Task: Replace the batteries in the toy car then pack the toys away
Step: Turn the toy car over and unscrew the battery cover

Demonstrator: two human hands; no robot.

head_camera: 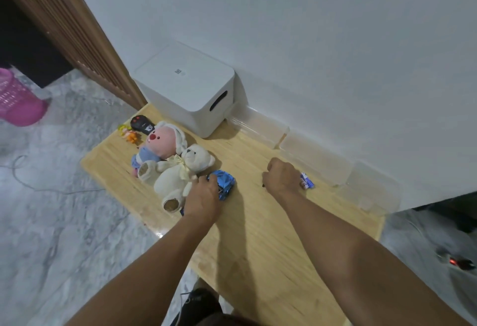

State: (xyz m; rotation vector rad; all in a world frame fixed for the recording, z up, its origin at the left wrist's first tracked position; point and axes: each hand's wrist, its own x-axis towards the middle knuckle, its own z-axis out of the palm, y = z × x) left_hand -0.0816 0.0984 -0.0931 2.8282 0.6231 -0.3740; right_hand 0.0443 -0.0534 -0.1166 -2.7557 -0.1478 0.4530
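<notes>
The left hand (202,197) lies over the blue toy car (225,182) on the wooden counter (258,235), its fingers (210,179) curled down around the car's body. The right hand (282,177) is balled, fingers tucked under, knuckles up, with the blue battery pack (306,181) touching its outer side; whether it pinches the pack, I cannot tell. Just left of the car sits a white teddy bear (178,173), and beyond it a pink plush (161,142) and a white storage box (188,88).

My two forearms enter from the 6 o'clock edge, both bare from elbow to wrist, with no sleeve in view. My left hand (204,196) and right hand (282,177) are bare: no gloves, rings, watch or bands to be seen. Dark clothing shows at the bottom edge, between the arms; its detail is unclear.
</notes>
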